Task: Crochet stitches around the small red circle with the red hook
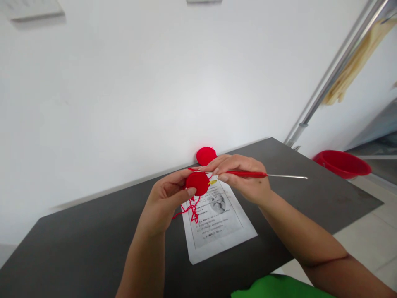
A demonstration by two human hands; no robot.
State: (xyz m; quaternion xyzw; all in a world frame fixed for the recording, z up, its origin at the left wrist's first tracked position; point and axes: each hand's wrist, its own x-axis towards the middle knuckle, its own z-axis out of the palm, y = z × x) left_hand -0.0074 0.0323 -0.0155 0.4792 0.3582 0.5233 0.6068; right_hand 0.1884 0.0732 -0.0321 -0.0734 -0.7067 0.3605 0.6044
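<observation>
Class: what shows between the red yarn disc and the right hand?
In the head view, a small yellow piece and part of the red-handled hook show between the disc and right hand.

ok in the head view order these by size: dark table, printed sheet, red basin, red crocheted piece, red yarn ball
1. dark table
2. printed sheet
3. red basin
4. red crocheted piece and red yarn ball: too alike to rank; the ball is partly hidden

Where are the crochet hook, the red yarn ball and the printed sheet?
Crochet hook (252, 174): head view, on its red handle.
Red yarn ball (206, 155): head view, mid-ball.
Printed sheet (219, 228): head view, on its lower printed lines.
</observation>
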